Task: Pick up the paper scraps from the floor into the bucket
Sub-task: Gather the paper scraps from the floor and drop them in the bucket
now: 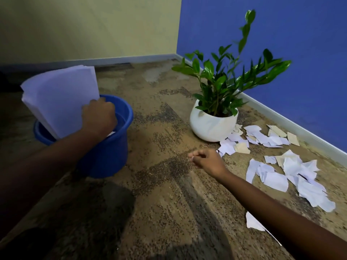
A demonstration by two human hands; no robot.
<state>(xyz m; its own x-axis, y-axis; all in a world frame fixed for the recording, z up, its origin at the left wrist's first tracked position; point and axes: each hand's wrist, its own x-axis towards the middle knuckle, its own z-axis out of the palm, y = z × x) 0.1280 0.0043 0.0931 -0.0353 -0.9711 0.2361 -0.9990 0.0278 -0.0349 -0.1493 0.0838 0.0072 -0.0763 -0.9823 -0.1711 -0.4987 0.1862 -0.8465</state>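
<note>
Right hand (206, 161) grasp possibly empty, indistinct

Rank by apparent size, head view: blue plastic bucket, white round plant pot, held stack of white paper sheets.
Largest, alike and unranked: blue plastic bucket, stack of white paper sheets.
Smallest: white round plant pot, though farther away.

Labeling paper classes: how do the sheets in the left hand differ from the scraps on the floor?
The sheets, gripped by the left hand, are whole and stacked; the scraps are torn pieces. The sheets stand tilted in the blue bucket; the scraps lie scattered on the carpet beside the white pot. The sheets look all white; some scraps are beige. Both are mostly white paper.
</note>
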